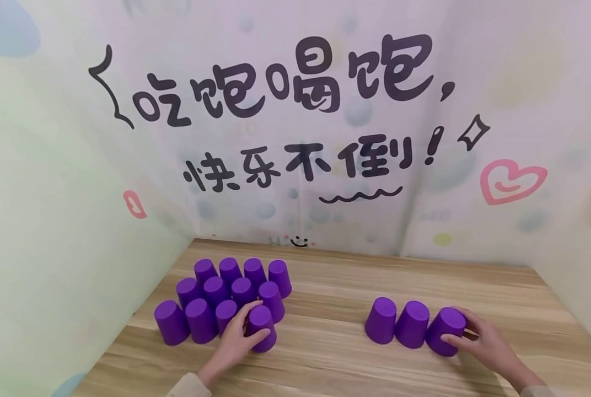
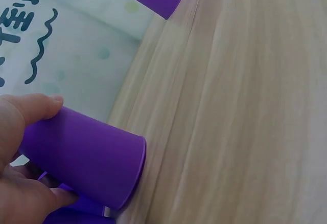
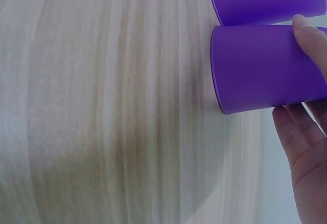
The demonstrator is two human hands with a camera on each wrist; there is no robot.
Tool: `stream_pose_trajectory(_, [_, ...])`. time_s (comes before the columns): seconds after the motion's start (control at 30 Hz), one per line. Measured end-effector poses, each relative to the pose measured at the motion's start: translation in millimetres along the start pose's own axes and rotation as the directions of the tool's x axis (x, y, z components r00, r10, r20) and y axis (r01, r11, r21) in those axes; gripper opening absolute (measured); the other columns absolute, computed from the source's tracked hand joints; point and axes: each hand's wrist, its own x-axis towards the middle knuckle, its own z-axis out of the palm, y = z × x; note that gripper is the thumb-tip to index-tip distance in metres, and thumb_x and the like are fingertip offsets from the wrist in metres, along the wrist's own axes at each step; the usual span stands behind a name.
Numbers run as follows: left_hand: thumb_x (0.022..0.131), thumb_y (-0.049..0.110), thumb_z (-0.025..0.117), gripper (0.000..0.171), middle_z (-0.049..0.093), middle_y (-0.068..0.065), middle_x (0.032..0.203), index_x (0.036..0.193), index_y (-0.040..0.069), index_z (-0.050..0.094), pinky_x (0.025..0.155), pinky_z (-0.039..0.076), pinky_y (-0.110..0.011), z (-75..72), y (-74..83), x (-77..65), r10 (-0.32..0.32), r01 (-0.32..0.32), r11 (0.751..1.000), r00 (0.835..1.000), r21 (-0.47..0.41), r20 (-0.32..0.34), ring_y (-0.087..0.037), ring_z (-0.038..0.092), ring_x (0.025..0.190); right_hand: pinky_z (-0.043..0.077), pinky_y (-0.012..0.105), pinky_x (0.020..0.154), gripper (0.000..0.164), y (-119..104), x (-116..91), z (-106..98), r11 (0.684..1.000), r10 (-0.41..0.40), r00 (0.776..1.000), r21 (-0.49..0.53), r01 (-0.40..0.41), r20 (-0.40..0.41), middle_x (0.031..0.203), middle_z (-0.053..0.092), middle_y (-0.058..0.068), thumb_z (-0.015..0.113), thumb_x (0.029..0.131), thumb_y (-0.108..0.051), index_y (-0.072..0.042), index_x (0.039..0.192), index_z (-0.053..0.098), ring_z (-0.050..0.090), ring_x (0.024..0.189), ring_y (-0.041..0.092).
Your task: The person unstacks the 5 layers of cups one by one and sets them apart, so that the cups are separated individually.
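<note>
My left hand [image 1: 236,336] grips an upside-down purple cup [image 1: 262,331] at the near right corner of a block of like cups, thumb on one side and fingers on the other. That same cup [image 2: 87,157] fills the lower left of the left wrist view. On the right, my right hand [image 1: 486,339] holds another upside-down purple cup [image 1: 446,332], the rightmost of a short row. In the right wrist view this cup [image 3: 265,70] stands with its rim at the table, my thumb [image 3: 309,37] across its side. Two more cups, a middle one [image 1: 413,325] and a left one [image 1: 381,321], stand beside it.
Several upside-down purple cups, such as the near left one [image 1: 171,323], stand in three rows at the table's left. The wooden table [image 1: 325,364] ends at a printed cloth backdrop [image 1: 300,127], with cloth walls on both sides.
</note>
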Motion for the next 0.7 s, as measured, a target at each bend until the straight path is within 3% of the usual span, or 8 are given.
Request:
stream_pose_trajectory(0.13, [0.076,0.009,0.068,0.057,0.045,-0.022,0.125,0.126,0.000,0.042,0.093,0.037,-0.044,2.0,-2.5,-2.3,0.012,-0.012,1.000,1.000,-0.002,-0.027,-0.034,0.045,0.112,0.049,0.014,0.066,0.050,-0.3,0.4,0.3,1.000,-0.004,1.000,0.008,0.004,-0.002,0.093,0.050,-0.028,0.075,0.067,-0.003,0.012,0.109,0.051,0.052,0.083,-0.009])
stream_pose_trajectory(0.27, [0.077,0.007,0.067,0.058,0.044,-0.022,0.125,0.127,-0.001,0.039,0.094,0.037,-0.044,3.2,-3.2,-2.9,0.042,-0.042,0.999,0.998,0.006,-0.040,-0.033,0.043,0.113,0.049,0.014,0.066,0.050,0.6,0.9,0.6,1.000,-0.012,1.000,0.008,0.012,-0.006,0.093,0.056,-0.017,0.075,0.066,-0.002,0.012,0.108,0.051,0.052,0.082,-0.009])
stream_pose_trajectory(0.37, [0.076,0.004,0.067,0.057,0.046,-0.020,0.124,0.126,-0.001,0.041,0.095,0.035,-0.042,3.4,-1.5,-2.2,0.065,-0.065,0.998,0.996,-0.009,-0.055,-0.032,0.043,0.114,0.049,0.013,0.065,0.050,1.8,0.9,0.8,1.000,-0.014,1.000,-0.001,0.014,-0.005,0.093,0.056,-0.018,0.075,0.066,-0.003,0.011,0.108,0.051,0.052,0.082,-0.009])
stream_pose_trajectory(0.47, [0.076,0.004,0.067,0.055,0.048,-0.018,0.123,0.125,-0.001,0.042,0.097,0.033,-0.042,1.8,3.2,-0.7,0.087,-0.089,0.996,0.994,-0.030,-0.064,-0.031,0.042,0.116,0.049,0.013,0.065,0.050,2.6,1.0,0.9,1.000,-0.009,1.000,0.005,0.009,-0.007,0.093,0.051,-0.025,0.075,0.066,-0.002,0.011,0.108,0.051,0.052,0.082,-0.009])
stream_pose_trajectory(0.7, [0.078,0.009,0.067,0.053,0.047,-0.013,0.127,0.125,0.003,0.045,0.099,0.029,-0.044,-3.8,26.4,12.0,0.129,-0.130,0.991,0.990,-0.009,-0.062,-0.027,0.039,0.119,0.049,0.014,0.065,0.051,3.6,2.6,0.2,1.000,-0.010,1.000,0.019,0.010,-0.007,0.093,0.050,-0.027,0.074,0.066,-0.001,0.012,0.109,0.051,0.052,0.082,-0.009])
